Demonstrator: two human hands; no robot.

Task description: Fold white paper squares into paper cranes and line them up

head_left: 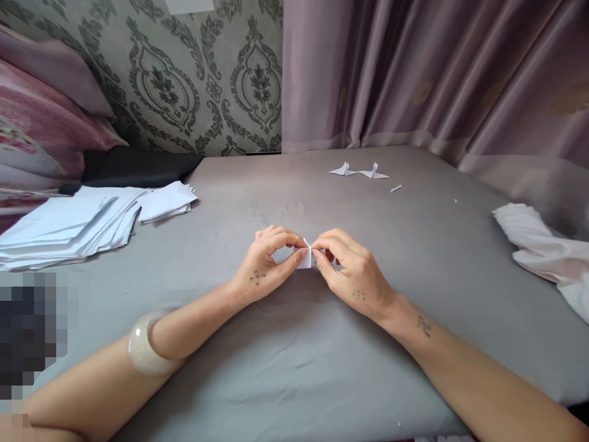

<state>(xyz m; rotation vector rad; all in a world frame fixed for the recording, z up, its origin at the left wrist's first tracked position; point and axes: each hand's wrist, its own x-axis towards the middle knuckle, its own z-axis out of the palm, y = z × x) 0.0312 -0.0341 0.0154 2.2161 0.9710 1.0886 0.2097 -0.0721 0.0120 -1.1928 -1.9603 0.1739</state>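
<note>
Between my two hands, near the middle of the view, is a small folded piece of white paper point(304, 262). My left hand point(271, 261) pinches it from the left, thumb and index finger pressed on it. On the other side, my right hand point(352, 264) grips the paper's right edge between thumb and fingertips. A narrow strip of the paper sticks up between the fingers. Part of the fold is hidden behind my left thumb and fingers.
Two folded paper shapes point(373, 173) stand at the back of the grey-covered surface point(257, 368), with a small paper scrap point(396, 188) nearby. A stack of white paper sheets point(69, 221) lies left, by a black item point(142, 166). White cloth point(547, 245) lies right.
</note>
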